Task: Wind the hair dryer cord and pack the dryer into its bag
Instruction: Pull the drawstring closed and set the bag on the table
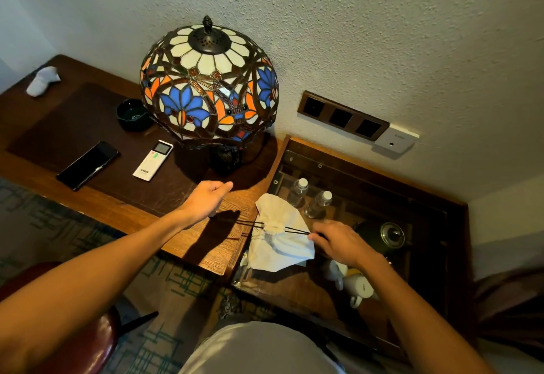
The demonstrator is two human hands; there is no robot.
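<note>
A white cloth drawstring bag [282, 244] hangs over the gap between the desk's right end and the glass-topped cabinet, its mouth gathered tight at the middle. Black drawstrings [297, 230] run out of the mouth to both sides. My left hand [206, 197] is closed on the left string above the desk corner. To the right of the bag, my right hand [338, 241] pinches the right string. The strings are stretched taut between my hands. The hair dryer itself and its cord are hidden; I cannot see them.
A stained-glass lamp [209, 85] stands on the wooden desk [188, 244], with a remote [153, 160], a phone [88, 164], an ashtray [132, 114] and a rolled white cloth [42, 80] to its left. The glass-topped cabinet [368, 179] holds two water bottles [297, 192], a kettle [385, 236] and white cups [357, 285].
</note>
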